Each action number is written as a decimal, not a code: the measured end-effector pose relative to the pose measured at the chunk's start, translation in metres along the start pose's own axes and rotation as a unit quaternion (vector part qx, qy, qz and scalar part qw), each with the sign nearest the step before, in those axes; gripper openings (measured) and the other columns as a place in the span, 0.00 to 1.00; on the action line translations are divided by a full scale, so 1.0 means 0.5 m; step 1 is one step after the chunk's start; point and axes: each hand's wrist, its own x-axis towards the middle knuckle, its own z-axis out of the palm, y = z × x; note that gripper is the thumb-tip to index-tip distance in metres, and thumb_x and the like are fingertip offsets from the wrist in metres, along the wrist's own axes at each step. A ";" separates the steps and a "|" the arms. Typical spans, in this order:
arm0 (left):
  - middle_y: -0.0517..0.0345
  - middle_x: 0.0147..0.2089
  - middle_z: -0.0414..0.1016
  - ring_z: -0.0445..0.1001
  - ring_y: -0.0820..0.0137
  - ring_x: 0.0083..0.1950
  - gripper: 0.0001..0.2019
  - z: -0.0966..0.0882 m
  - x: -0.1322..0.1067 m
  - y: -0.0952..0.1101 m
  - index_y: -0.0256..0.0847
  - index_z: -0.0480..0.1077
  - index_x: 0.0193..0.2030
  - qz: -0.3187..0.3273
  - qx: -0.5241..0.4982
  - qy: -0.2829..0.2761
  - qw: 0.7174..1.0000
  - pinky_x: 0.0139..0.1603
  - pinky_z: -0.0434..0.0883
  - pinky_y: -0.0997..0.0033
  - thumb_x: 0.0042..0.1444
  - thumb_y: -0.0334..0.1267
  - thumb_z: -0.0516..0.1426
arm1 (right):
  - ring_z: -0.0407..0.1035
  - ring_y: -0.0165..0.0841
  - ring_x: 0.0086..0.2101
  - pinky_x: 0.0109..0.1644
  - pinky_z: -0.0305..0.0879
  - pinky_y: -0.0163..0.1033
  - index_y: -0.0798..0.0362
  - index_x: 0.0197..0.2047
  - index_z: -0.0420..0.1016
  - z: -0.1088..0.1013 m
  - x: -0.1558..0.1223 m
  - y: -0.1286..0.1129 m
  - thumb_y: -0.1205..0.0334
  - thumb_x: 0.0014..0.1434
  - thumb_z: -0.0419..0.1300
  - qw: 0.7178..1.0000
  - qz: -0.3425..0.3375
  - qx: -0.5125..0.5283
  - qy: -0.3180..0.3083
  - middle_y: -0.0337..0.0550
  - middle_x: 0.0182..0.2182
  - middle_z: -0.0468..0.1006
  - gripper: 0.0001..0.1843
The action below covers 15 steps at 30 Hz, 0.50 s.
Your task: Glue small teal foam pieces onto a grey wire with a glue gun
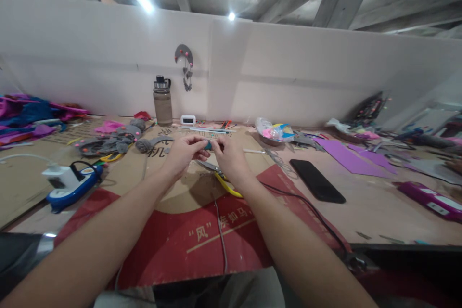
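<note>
Both my hands meet above the middle of the cardboard-covered table. My left hand (185,153) and my right hand (227,155) pinch a small teal piece (208,145) between their fingertips; its exact shape is too small to make out. Just under my right hand lie yellow-handled pliers (225,184) on the cardboard (202,236), which is printed red and tan.
A black phone (316,180) lies to the right, with a black cable (306,207) running past it. Purple sheets (348,156) and a magenta case (431,199) sit farther right. Grey felt pieces (111,143), a water bottle (162,101) and a blue-white power device (70,184) are at left.
</note>
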 end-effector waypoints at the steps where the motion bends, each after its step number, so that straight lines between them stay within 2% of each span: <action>1: 0.57 0.25 0.71 0.70 0.74 0.24 0.11 0.000 0.000 0.000 0.34 0.71 0.32 -0.001 0.004 0.001 1.000 0.24 0.69 0.75 0.43 0.39 0.62 | 0.58 0.27 0.25 0.29 0.48 0.33 0.54 0.25 0.66 0.001 0.000 0.001 0.57 0.60 0.48 1.000 0.002 0.001 -0.002 0.38 0.22 0.68 0.15; 4: 0.59 0.24 0.70 0.69 0.76 0.23 0.11 0.000 0.000 0.001 0.35 0.70 0.31 -0.003 0.015 0.017 1.000 0.21 0.67 0.77 0.43 0.39 0.62 | 0.60 0.27 0.26 0.30 0.49 0.33 0.54 0.27 0.68 0.006 0.000 0.004 0.57 0.60 0.48 1.000 -0.002 0.014 -0.017 0.39 0.24 0.70 0.15; 9: 0.60 0.24 0.70 0.68 0.77 0.22 0.10 -0.008 0.006 0.004 0.36 0.69 0.30 -0.009 0.000 0.076 0.997 0.19 0.64 0.80 0.41 0.38 0.62 | 0.61 0.28 0.28 0.32 0.52 0.33 0.54 0.28 0.68 0.020 -0.003 0.007 0.60 0.61 0.46 0.997 -0.037 0.042 -0.061 0.39 0.25 0.71 0.15; 13: 0.63 0.24 0.68 0.69 0.77 0.22 0.11 -0.034 0.021 0.009 0.37 0.68 0.31 0.008 -0.033 0.118 0.992 0.18 0.62 0.81 0.39 0.37 0.62 | 0.62 0.27 0.27 0.31 0.52 0.32 0.54 0.27 0.69 0.029 -0.014 -0.003 0.62 0.60 0.47 0.988 -0.053 0.058 -0.130 0.38 0.24 0.71 0.14; 15: 0.62 0.24 0.69 0.68 0.77 0.21 0.11 -0.052 0.029 0.015 0.37 0.68 0.31 0.023 -0.052 0.134 0.989 0.18 0.62 0.81 0.39 0.37 0.62 | 0.62 0.27 0.27 0.32 0.52 0.31 0.55 0.26 0.70 0.030 -0.019 -0.008 0.62 0.59 0.50 0.980 -0.082 0.062 -0.170 0.39 0.24 0.71 0.13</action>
